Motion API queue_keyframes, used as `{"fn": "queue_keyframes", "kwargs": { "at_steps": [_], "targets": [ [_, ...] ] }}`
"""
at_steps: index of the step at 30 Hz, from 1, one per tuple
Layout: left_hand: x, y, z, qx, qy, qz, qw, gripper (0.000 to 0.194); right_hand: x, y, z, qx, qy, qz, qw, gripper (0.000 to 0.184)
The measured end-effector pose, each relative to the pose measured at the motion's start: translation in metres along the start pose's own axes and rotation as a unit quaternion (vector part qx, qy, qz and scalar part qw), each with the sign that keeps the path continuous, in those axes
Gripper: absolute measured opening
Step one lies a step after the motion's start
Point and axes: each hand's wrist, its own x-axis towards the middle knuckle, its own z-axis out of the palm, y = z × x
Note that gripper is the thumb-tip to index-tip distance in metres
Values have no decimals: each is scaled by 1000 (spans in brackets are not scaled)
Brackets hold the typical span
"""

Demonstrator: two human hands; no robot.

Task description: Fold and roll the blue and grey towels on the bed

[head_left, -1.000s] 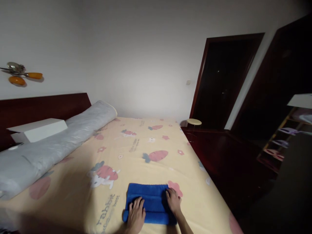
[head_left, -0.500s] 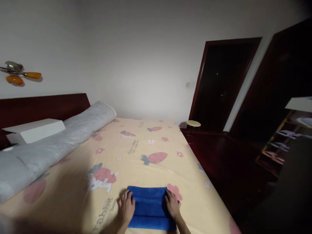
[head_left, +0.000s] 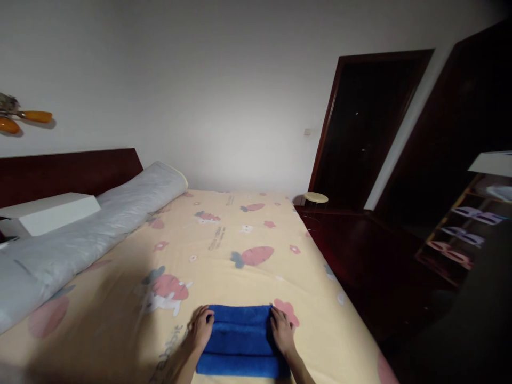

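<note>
A blue towel, folded with creases running across it, lies on the bed near its front. My left hand is at the towel's far left corner, with thumb and fingers curled in on the edge. At the far right corner, my right hand has its fingers bent down over the side edge in the same way. Both hands are closed on the cloth, though the fingertips are partly hidden. Beneath the towel is a yellow bedsheet printed with carrots, rabbits and flowers.
A long grey roll lies along the dark headboard, with a white box beside it. Beyond the bed's right edge are a round stool, a dark door and a rack of slippers.
My left hand has shifted left and slightly up to the towel's far corner. The towel's near left corner now reaches further left. My right hand has barely moved; the view has shifted slightly.
</note>
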Motion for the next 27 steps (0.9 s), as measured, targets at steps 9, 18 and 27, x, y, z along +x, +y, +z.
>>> {"fn": "queue_keyframes", "kwargs": {
  "at_steps": [9,18,27],
  "targets": [
    [6,-14,-4,-47,17,45,998,36,-2,5,2,-6,7,-23,1000,53],
    [-3,-3,4,45,-60,6,997,52,-5,5,0,-45,-15,-17,999,56],
    [-35,63,29,146,-84,162,972,67,-24,-62,2,-14,-72,-153,985,59]
  ]
}}
